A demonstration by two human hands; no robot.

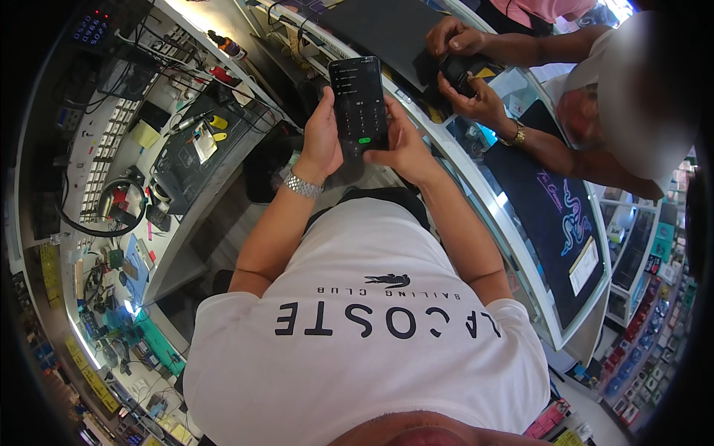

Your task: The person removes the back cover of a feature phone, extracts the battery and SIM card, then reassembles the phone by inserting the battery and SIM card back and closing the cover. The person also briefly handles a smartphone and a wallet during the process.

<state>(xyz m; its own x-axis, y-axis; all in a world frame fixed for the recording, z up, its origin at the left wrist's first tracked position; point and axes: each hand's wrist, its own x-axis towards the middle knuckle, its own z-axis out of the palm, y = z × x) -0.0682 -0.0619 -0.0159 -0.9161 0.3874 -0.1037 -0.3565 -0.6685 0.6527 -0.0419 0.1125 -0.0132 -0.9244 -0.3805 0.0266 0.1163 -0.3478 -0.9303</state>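
Observation:
A black smartphone [360, 104] is held upright in front of me, its dark screen showing a dialling keypad with a green call button near the bottom. My left hand [323, 141], with a metal watch [303, 186] at its wrist, grips the phone's left edge. Along the right edge, my right hand [405, 145] also has hold of it, the thumb bent in by the lower corner of the screen. Across the counter another person's hands [470, 93] hold a small black device [455, 74]; a gold watch [517, 134] is on that person's wrist.
At left stands a cluttered workbench with a dark mat [195, 160], yellow-handled tools [217, 123], a ring-shaped lamp [104, 208] and cables. A glass-topped counter [513, 245] with a black printed mat [558, 193] lies between me and the other person. Shelves of small packages [639, 357] are at right.

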